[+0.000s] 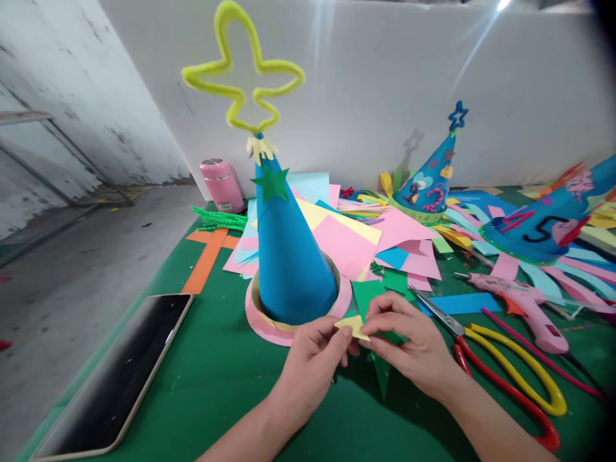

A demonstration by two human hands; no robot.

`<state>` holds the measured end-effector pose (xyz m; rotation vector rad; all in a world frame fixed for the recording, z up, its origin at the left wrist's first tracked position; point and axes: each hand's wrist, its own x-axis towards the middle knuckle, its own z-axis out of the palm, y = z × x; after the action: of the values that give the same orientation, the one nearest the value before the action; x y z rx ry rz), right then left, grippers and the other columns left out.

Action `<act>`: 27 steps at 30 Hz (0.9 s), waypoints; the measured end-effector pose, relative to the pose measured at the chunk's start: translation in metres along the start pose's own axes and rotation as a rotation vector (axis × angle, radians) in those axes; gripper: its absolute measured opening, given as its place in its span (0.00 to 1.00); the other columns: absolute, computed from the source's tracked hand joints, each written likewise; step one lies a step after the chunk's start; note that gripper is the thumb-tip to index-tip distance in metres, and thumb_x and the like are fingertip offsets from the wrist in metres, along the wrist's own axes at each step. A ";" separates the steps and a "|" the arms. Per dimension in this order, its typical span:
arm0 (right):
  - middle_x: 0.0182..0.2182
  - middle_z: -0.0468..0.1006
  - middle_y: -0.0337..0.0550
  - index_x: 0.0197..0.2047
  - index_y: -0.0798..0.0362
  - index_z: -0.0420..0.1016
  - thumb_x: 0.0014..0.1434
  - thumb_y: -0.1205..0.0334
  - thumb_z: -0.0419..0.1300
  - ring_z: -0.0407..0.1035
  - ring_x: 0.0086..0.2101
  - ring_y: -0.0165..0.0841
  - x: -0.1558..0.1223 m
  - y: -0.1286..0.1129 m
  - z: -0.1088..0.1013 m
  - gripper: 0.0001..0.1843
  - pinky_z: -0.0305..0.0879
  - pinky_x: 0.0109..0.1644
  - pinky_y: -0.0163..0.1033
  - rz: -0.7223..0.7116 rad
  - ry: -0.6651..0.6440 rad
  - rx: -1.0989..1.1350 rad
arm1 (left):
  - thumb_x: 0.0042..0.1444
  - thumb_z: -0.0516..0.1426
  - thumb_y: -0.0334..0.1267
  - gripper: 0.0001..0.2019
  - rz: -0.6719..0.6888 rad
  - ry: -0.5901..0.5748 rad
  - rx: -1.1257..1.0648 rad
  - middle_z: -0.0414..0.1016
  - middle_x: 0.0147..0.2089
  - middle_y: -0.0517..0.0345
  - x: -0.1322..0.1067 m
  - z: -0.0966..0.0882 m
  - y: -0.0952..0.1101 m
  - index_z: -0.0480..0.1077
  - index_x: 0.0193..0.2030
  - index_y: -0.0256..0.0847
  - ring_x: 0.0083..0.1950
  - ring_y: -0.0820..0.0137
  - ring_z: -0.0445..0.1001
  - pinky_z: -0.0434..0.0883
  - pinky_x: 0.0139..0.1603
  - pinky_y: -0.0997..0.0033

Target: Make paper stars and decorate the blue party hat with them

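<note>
Between my two hands is a small pale yellow piece of paper (pixel 353 326), pointed at its left end. My left hand (pixel 315 356) pinches its left side with thumb and forefinger. On the right side, the thumb and fingers of my right hand (pixel 409 340) close on its edge. Green paper (pixel 382 375) lies under and behind my hands. Just beyond them stands a blue paper cone hat (pixel 293 256) with a pink brim (pixel 269 329). A green paper star (pixel 272 184) is on its upper part, and a yellow pipe-cleaner star (pixel 235 96) tops it.
Scissors (pixel 486 340) with red and yellow handles and a pink glue gun (pixel 529 298) lie at the right. A phone (pixel 120 366) rests at the left. Behind are paper scraps (pixel 346 244), a pink bottle (pixel 222 186) and two decorated hats (pixel 426 179).
</note>
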<state>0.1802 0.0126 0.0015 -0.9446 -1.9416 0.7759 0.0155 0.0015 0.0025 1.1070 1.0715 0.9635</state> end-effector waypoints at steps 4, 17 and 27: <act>0.33 0.65 0.40 0.31 0.50 0.72 0.52 0.67 0.60 0.65 0.33 0.29 0.001 -0.001 0.002 0.02 0.63 0.35 0.33 0.111 0.047 0.086 | 0.51 0.54 0.41 0.12 0.012 -0.039 0.051 0.67 0.21 0.59 -0.001 0.001 0.002 0.72 0.25 0.35 0.23 0.74 0.62 0.58 0.25 0.75; 0.21 0.69 0.37 0.26 0.56 0.67 0.52 0.58 0.59 0.64 0.24 0.27 0.004 0.004 0.008 0.11 0.59 0.27 0.33 0.453 -0.068 0.588 | 0.54 0.52 0.38 0.12 0.084 -0.106 0.171 0.68 0.23 0.57 0.000 0.000 0.004 0.72 0.25 0.36 0.25 0.72 0.64 0.61 0.27 0.74; 0.18 0.66 0.33 0.22 0.56 0.64 0.47 0.56 0.63 0.59 0.20 0.24 0.003 0.006 0.007 0.14 0.53 0.23 0.31 0.506 -0.064 0.535 | 0.52 0.54 0.40 0.11 0.008 -0.157 0.174 0.69 0.24 0.58 -0.001 0.001 0.000 0.72 0.26 0.36 0.26 0.73 0.64 0.60 0.25 0.75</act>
<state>0.1748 0.0168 -0.0058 -1.0808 -1.4263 1.5383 0.0166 0.0001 0.0024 1.3081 1.0371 0.7864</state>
